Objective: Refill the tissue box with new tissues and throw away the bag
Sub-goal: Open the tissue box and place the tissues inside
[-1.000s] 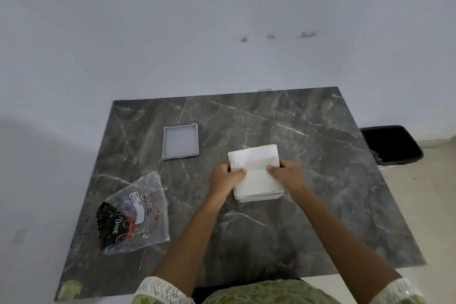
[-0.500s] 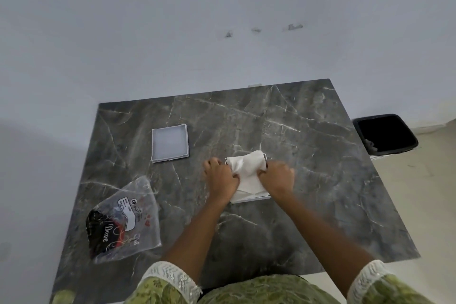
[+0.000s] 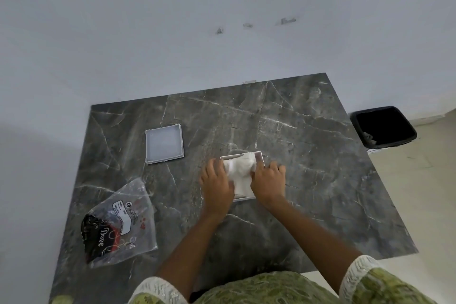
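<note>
A white tissue box (image 3: 259,157) stands open on the dark marble table (image 3: 308,155), near its middle. A stack of white tissues (image 3: 240,170) sits in it, bulging up between my hands. My left hand (image 3: 217,182) presses on the stack's left side and my right hand (image 3: 267,180) on its right side, fingers curled over the tissues. The box's white lid (image 3: 164,143) lies upside down to the left. The clear plastic tissue bag (image 3: 121,224) with black and red print lies flat at the table's front left.
A black bin (image 3: 383,127) stands on the floor by the table's right edge. A grey wall rises behind the table. My green patterned sleeves are at the bottom of the view.
The flat stack of tissues has gone down into the box and crumpled in the middle. Both hands have moved in over it and press from the sides.
</note>
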